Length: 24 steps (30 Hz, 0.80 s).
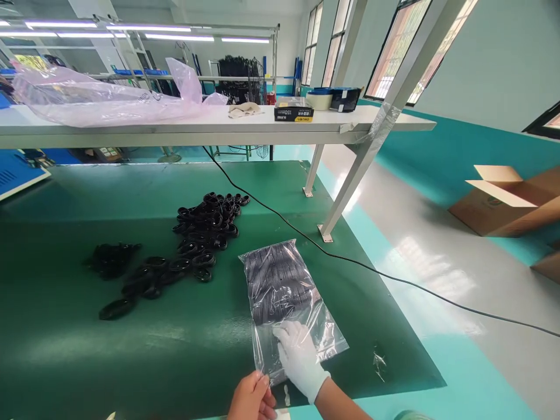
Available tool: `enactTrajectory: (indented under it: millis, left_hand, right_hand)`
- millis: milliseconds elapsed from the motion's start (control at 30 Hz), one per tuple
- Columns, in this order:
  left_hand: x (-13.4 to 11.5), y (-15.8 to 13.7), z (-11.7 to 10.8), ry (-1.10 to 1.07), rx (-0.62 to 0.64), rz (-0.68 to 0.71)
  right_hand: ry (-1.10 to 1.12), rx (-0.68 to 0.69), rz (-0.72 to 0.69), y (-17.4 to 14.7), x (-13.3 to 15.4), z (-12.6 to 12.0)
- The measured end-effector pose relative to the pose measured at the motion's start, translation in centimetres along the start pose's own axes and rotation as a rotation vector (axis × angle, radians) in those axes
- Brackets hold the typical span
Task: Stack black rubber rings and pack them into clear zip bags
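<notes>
A clear plastic bag (280,291) lies flat on the green table mat, with its near end towards me. Packed rows of thin, dark, ribbed pieces (280,283) fill its far part. My left hand (252,398), bare, pinches the bag's near left corner between thumb and fingers. My right hand (300,356), in a white glove, lies over the bag's near part with its fingers stretched towards the dark rows. Whether those fingers are inside the bag or on top of it, I cannot tell.
Coiled black cables (192,251) are heaped left of the bag, beside a smaller dark pile (112,259). A black cord (324,249) crosses the mat. A white shelf (175,137) on slanted legs carries a pink plastic bag (114,102) and a small black box (293,112). Open cartons (503,204) stand right.
</notes>
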<state>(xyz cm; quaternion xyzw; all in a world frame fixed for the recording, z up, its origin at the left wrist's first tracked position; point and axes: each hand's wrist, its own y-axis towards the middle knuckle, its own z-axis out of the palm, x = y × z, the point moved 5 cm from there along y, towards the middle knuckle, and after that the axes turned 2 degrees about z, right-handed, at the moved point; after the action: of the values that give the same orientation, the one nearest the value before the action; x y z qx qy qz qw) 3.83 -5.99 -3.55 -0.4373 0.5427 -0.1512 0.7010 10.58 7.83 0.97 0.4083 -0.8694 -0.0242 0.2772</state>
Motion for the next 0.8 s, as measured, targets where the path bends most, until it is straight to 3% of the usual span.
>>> enactTrajectory:
  millis: [167, 433, 600, 800]
  left_hand:
    - [-0.4, -0.3, -0.1, 0.036, 0.0, 0.029]
    - [0.2, 0.2, -0.2, 0.064, 0.024, -0.004]
    - [-0.3, 0.0, -0.5, 0.09, 0.041, 0.031]
    - [-0.4, -0.3, -0.9, 0.108, 0.072, 0.001]
  right_hand:
    - [-0.011, -0.023, 0.086, 0.6, 0.3, 0.0]
    - [-0.089, 0.036, 0.054, 0.8, 1.0, 0.4]
    - [-0.184, 0.07, 0.155, 1.1, 1.5, 0.7]
    - [-0.155, 0.152, -0.056, 0.8, 3.8, 2.2]
